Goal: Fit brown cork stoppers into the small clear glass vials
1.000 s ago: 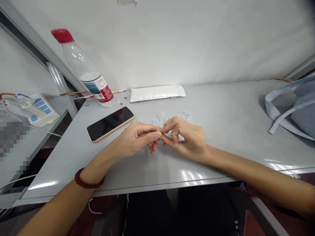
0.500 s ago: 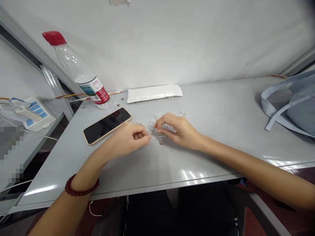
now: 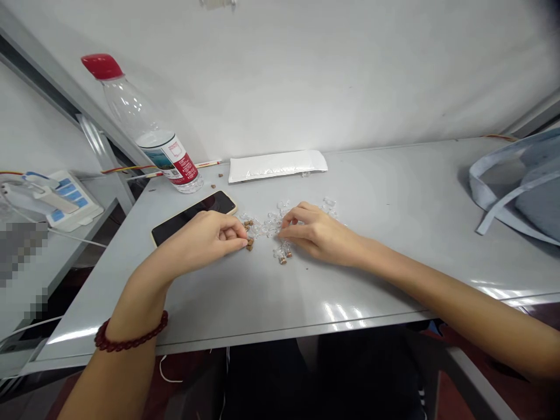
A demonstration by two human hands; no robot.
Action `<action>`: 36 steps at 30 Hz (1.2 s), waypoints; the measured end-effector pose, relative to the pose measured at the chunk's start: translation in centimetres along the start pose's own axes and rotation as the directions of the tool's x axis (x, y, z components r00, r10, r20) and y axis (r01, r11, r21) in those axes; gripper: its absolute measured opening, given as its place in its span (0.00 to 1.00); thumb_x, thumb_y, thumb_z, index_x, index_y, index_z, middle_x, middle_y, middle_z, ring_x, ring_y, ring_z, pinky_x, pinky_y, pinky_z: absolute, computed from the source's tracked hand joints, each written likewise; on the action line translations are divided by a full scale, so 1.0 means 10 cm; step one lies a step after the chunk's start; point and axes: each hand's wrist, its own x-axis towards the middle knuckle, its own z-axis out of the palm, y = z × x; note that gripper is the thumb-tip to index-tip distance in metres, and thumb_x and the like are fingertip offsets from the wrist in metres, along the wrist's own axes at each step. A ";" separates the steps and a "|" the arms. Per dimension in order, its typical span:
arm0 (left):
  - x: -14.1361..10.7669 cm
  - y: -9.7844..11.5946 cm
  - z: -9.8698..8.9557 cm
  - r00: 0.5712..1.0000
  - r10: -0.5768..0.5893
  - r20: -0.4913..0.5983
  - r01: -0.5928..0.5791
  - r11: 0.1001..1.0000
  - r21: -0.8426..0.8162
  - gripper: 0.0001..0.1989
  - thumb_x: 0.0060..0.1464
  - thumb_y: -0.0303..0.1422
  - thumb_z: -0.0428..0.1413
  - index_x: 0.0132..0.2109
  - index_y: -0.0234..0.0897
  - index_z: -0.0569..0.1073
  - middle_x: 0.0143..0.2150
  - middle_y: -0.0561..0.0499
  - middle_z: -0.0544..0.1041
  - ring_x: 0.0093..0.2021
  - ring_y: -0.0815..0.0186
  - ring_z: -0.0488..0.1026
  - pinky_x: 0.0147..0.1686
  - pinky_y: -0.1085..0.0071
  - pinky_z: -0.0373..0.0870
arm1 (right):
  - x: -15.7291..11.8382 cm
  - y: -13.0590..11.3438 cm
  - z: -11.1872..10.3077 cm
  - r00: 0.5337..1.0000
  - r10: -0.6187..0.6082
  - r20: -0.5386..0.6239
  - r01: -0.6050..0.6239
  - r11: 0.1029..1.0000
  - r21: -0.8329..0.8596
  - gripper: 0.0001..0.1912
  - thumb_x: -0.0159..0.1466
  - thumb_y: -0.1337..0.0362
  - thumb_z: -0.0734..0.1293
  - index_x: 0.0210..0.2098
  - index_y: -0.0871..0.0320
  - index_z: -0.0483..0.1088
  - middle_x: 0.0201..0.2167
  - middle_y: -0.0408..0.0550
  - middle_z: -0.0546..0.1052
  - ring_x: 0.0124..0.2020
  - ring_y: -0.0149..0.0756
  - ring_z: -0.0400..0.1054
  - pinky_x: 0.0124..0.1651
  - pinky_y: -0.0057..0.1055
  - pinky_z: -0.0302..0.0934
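My left hand (image 3: pixel 203 240) is curled, its fingertips beside a few small brown pellets (image 3: pixel 249 244) on the grey table (image 3: pixel 371 280). Whether it pinches anything is hidden. My right hand (image 3: pixel 319 233) rests with its fingers slightly apart, fingertips among a scatter of small clear plastic pieces (image 3: pixel 270 225). Just below that hand, a clear piece with brown matter inside (image 3: pixel 283 258) lies on the tabletop. A dark red bead bracelet (image 3: pixel 131 332) circles my left wrist.
A black phone in a tan case (image 3: pixel 195 217) lies by my left hand, partly under it. Behind stand a red-capped plastic bottle (image 3: pixel 151 131) and a white flat packet (image 3: pixel 276 165). A pale blue bag (image 3: pixel 520 186) sits far right. The table's front edge runs below my arms.
My hands have drawn apart from the pile, the left one moving back toward the phone. Brown pellets now lie on the table near my left fingertips.
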 end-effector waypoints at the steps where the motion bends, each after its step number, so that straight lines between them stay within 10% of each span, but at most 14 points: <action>1: 0.01 -0.01 0.01 1.000 -0.002 0.018 0.002 1.000 0.002 0.08 0.50 0.37 0.55 0.30 0.40 0.76 0.23 0.55 0.74 0.25 0.68 0.69 0.23 0.76 0.62 | 0.01 -0.01 0.01 1.000 0.015 -0.018 -0.015 1.000 -0.008 0.13 0.67 0.69 0.59 0.41 0.61 0.75 0.36 0.54 0.73 0.39 0.38 0.62 0.42 0.35 0.59; 12: 0.07 0.03 0.11 0.998 -0.011 0.057 0.010 1.000 0.016 0.06 0.48 0.36 0.56 0.32 0.39 0.72 0.22 0.56 0.72 0.25 0.67 0.68 0.25 0.74 0.62 | 0.11 -0.17 0.15 0.945 0.327 -0.015 -0.326 0.933 -0.155 0.11 0.64 0.61 0.65 0.32 0.64 0.73 0.33 0.53 0.73 0.38 0.41 0.61 0.40 0.36 0.53; 20: 0.08 0.01 0.15 1.000 0.024 0.019 -0.024 0.999 0.039 0.11 0.52 0.39 0.55 0.27 0.38 0.72 0.20 0.56 0.71 0.23 0.68 0.67 0.23 0.73 0.60 | 0.12 -0.13 0.13 0.966 0.255 0.043 -0.244 0.955 -0.171 0.09 0.63 0.70 0.61 0.32 0.65 0.72 0.33 0.55 0.73 0.37 0.40 0.60 0.39 0.34 0.54; 29: 0.02 0.12 0.19 0.989 0.062 -0.136 -0.119 0.878 -0.463 0.07 0.47 0.35 0.62 0.32 0.38 0.76 0.32 0.52 0.78 0.31 0.68 0.73 0.29 0.75 0.70 | 0.04 -0.16 0.02 0.981 0.138 -0.137 -0.101 0.964 0.246 0.06 0.65 0.66 0.62 0.39 0.62 0.68 0.35 0.49 0.73 0.39 0.35 0.64 0.40 0.30 0.60; 36: 0.03 0.17 0.20 0.941 0.149 -0.303 -0.282 0.841 -0.461 0.08 0.51 0.32 0.60 0.40 0.42 0.80 0.37 0.52 0.78 0.28 0.72 0.71 0.22 0.79 0.66 | 0.03 -0.22 -0.03 0.962 0.242 -0.128 -0.163 0.882 0.442 0.05 0.65 0.67 0.63 0.39 0.60 0.70 0.35 0.45 0.75 0.32 0.28 0.65 0.35 0.27 0.59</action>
